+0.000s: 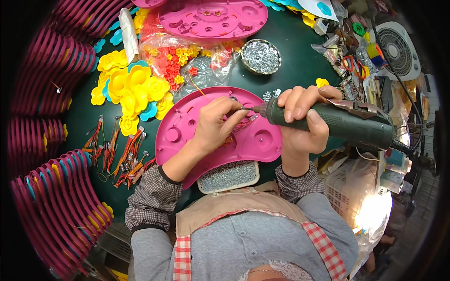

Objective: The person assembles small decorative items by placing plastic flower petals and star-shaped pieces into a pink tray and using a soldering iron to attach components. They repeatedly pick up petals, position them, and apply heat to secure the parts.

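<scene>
Stacked shells (51,196): dark pink moulded parts in curved rows along the far left rim.
Wire leads (119,157): red and orange bundles lying loose on the green table (290,42).
Flower parts (133,89): yellow plastic, with some blue ones, heaped upper left.
Bags (180,61): clear plastic, holding small red and yellow pieces; no label legible.
Pink shell (262,140): flat on the table directly before the person, hollow side up.
Left hand (215,124): rests on the shell, fingers pinched close at the driver tip; what they pinch is too small to tell, probably a screw.
Screw tray (228,176): pale, rectangular, full of silver screws, at the shell's near edge.
Round dish (261,57): more silver screws, behind the shell.
Right hand (302,124): fingers closed around the dark green electric screwdriver (337,122), bit touching the shell.
Step, as judged: seating a screw in the shell.
Next move requires: bit kept square in the screw head, steady downward pressure, left fingertips withdrawn clear of the bit.
Fan (396,49): white, upper right.
</scene>
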Tool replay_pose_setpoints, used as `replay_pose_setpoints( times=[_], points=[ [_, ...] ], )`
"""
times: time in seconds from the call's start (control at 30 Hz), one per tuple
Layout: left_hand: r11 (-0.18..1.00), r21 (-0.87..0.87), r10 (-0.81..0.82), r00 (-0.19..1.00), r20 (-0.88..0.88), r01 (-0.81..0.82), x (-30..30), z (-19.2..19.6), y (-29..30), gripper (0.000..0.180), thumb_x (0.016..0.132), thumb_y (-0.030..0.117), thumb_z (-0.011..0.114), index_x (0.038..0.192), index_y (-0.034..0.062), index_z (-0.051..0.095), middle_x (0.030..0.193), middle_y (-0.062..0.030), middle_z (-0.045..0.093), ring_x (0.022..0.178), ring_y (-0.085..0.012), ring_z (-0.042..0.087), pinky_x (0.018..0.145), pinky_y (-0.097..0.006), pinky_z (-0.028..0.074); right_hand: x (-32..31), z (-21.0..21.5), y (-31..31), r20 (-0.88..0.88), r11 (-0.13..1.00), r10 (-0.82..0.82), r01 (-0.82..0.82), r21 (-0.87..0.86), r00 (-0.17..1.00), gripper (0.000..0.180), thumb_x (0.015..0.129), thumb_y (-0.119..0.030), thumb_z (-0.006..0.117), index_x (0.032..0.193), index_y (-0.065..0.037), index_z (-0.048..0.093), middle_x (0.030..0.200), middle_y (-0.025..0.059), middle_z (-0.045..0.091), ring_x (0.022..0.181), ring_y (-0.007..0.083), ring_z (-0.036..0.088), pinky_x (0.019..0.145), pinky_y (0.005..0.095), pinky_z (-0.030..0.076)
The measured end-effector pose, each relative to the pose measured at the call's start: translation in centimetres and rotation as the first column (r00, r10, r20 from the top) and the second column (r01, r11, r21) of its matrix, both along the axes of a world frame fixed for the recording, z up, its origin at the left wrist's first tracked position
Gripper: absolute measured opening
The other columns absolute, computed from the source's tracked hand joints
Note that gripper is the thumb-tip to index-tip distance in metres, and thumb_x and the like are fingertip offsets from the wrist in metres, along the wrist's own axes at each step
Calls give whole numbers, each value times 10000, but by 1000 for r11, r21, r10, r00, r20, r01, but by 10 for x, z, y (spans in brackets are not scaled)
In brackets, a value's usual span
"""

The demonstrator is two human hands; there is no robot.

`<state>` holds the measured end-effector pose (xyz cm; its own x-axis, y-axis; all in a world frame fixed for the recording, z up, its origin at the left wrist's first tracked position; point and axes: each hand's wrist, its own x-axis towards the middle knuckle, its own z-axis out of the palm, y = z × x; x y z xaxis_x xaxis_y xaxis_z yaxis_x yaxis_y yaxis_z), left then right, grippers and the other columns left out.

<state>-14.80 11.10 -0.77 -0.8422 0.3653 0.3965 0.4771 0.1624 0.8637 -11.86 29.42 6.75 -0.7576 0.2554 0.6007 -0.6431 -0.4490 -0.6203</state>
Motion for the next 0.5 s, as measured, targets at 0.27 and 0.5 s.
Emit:
replay_pose_setpoints(
  times=[0.27, 0.5],
  points=[
    [993, 44, 107, 994, -18, -106, 11, -4, 3, 125, 863, 72, 824, 902, 11, 723, 805, -95, 696, 685, -229, 645, 633, -345, 499, 3, 1, -5, -9, 998, -40, 41, 40, 999, 454, 885, -67, 555, 1324, -17, 451, 777, 124, 596, 650, 218, 572, 744, 439, 543],
    [990, 14, 133, 900, -414, -140, 0, -12, -5, 224, 793, 70, 858, 965, 17, 724, 856, -93, 706, 752, -272, 661, 668, -369, 509, 3, -1, -17, -23, 997, -50, 51, 52, 999, 442, 890, -31, 536, 1320, 4, 440, 772, 127, 585, 643, 226, 576, 731, 448, 547]
  ],
)
